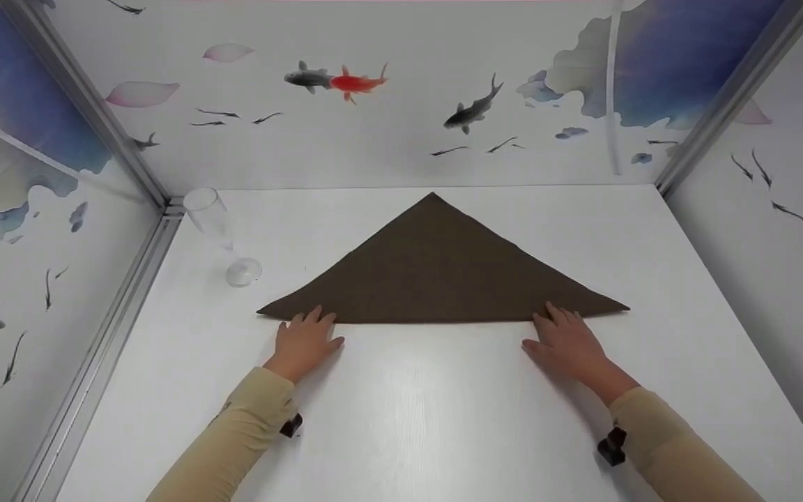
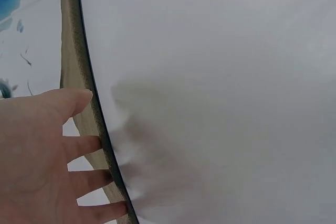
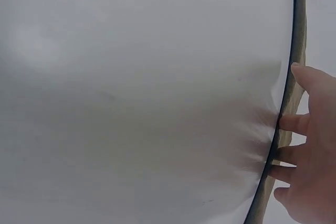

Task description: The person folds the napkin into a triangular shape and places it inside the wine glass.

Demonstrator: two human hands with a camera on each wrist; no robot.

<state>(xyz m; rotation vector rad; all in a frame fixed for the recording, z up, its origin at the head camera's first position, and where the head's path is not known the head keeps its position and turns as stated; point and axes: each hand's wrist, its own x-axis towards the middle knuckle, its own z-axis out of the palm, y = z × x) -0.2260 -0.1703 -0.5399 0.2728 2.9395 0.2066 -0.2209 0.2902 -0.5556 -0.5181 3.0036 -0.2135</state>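
Note:
A brown cloth (image 1: 436,272) folded into a triangle lies flat on the white table (image 1: 415,404), its peak pointing to the back wall and its long straight edge toward the person. My left hand (image 1: 305,343) rests at the left part of that edge, fingertips on the cloth, thumb out to the side. Near the right end, my right hand (image 1: 569,343) touches the same edge with spread fingers. In the left wrist view the fingers (image 2: 86,182) are straight and reach the cloth's edge (image 2: 94,114). The right wrist view shows the other fingers (image 3: 291,154) likewise extended at the border.
A clear stemmed glass (image 1: 210,216) stands at the back left, close to the cloth's left corner. White panels printed with fish and leaves enclose the table at the back (image 1: 401,139) and both sides, with metal rails (image 1: 143,279) along the corners.

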